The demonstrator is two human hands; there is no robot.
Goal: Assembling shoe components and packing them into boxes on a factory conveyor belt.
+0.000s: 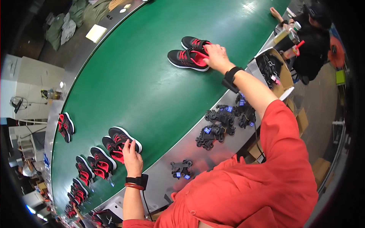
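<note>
Possibly, uneven tugging could topple the shoes (pixel 178 59) my right hand (pixel 218 57) grips, though I can't tell if my left hand (pixel 132 161) holds the pair (pixel 122 136) near the edge of the belt (pixel 129 91).

Green-topped table (pixel 133 76), metal-bordered: on its far edge, one cream paper pad (pixel 96 33) and one small amber jar (pixel 56 95); beyond that edge, a green sack (pixel 56 32), a grey sack (pixel 68 29) and a white cabinet (pixel 40 76). By its near edge, toward the right-hand end: one open cardboard box (pixel 288 73), one bottle with pale contents (pixel 281 36), one cup with a red straw (pixel 290 52); farther out, a seated co-worker in black (pixel 311 47) and a round red stool (pixel 337 55).
</note>
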